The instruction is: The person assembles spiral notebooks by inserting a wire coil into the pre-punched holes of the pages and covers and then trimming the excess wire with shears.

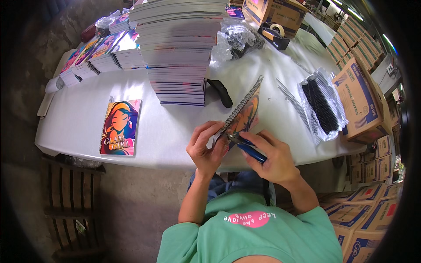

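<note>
My left hand [205, 147] is closed on the near end of a notebook [246, 115] with an orange and dark printed cover, tilted above the table's front edge. A dark spiral coil [244, 103] runs along its left edge and sticks out past the far corner. In my right hand [275, 158] is a pair of pliers [253, 153] with blue handles. Their jaws meet the near end of the coil, close to my left fingertips. Whether the jaws grip the wire cannot be made out.
A tall stack of notebooks [177, 61] rises at the table's middle, a black object [220, 93] beside it. One finished spiral notebook [120, 128] lies left. Black coils [322, 103] in plastic and a cardboard box [362, 98] stand right. A tape dispenser [275, 37] sits farther back.
</note>
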`<move>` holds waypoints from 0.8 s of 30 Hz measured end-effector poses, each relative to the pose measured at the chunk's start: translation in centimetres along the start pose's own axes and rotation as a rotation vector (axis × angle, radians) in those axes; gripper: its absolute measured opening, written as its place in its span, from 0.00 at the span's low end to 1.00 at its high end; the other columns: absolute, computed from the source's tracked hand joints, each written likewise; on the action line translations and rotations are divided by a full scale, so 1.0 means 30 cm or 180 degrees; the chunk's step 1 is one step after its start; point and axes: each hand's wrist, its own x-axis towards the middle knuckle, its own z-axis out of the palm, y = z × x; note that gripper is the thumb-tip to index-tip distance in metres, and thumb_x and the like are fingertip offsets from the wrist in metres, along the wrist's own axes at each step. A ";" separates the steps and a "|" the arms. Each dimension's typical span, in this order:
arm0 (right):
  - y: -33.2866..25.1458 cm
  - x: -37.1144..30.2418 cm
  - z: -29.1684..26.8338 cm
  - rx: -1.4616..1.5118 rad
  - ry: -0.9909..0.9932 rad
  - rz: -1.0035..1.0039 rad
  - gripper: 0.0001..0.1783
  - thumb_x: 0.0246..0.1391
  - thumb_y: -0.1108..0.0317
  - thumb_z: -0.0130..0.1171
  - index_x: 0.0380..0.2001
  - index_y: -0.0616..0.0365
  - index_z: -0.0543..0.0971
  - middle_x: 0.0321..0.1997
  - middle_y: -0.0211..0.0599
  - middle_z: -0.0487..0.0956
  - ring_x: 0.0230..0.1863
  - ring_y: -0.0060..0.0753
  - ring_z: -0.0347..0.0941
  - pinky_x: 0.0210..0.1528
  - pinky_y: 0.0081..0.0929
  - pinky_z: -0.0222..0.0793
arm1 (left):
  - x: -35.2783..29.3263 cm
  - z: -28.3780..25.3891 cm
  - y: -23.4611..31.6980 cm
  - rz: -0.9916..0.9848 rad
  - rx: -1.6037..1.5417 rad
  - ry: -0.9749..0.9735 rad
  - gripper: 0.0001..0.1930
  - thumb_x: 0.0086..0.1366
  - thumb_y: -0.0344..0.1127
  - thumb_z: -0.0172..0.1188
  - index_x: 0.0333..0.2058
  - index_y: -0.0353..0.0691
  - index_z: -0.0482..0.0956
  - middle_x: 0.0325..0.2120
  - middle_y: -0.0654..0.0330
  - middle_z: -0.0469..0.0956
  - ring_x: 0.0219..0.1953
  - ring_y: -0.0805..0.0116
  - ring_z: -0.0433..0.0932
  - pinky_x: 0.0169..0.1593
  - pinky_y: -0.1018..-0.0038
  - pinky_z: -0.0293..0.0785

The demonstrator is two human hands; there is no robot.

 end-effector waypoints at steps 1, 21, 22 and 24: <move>0.003 -0.009 0.008 -0.0018 0.0006 -0.0021 0.25 0.44 0.75 0.62 0.50 0.54 0.74 0.32 0.41 0.75 0.30 0.43 0.75 0.34 0.30 0.72 | -0.003 -0.001 0.002 -0.0073 -0.0024 -0.0008 0.15 0.44 0.18 0.65 0.34 0.33 0.80 0.28 0.56 0.77 0.33 0.65 0.78 0.37 0.74 0.74; 0.638 -0.090 -0.158 0.0361 0.2144 0.1194 0.31 0.62 0.50 0.45 0.61 0.58 0.63 0.60 0.42 0.67 0.61 0.38 0.62 0.65 0.32 0.49 | -0.056 -0.040 -0.051 -0.1313 -0.1623 0.0224 0.06 0.63 0.27 0.57 0.37 0.30 0.74 0.32 0.59 0.75 0.33 0.76 0.74 0.40 0.81 0.70; 0.526 -0.037 -0.219 0.1016 0.2560 0.0895 0.28 0.63 0.54 0.42 0.58 0.66 0.64 0.58 0.43 0.68 0.61 0.37 0.61 0.65 0.33 0.51 | -0.064 -0.040 -0.059 -0.1352 -0.1550 0.0334 0.06 0.64 0.27 0.56 0.37 0.30 0.73 0.32 0.61 0.75 0.33 0.77 0.73 0.40 0.82 0.70; 0.213 0.042 -0.246 0.0619 0.2006 0.0635 0.29 0.53 0.54 0.57 0.54 0.61 0.68 0.57 0.43 0.69 0.60 0.38 0.62 0.64 0.32 0.51 | -0.067 -0.029 -0.064 -0.1499 -0.1460 0.0503 0.06 0.64 0.28 0.56 0.37 0.31 0.73 0.31 0.63 0.74 0.32 0.79 0.73 0.39 0.83 0.69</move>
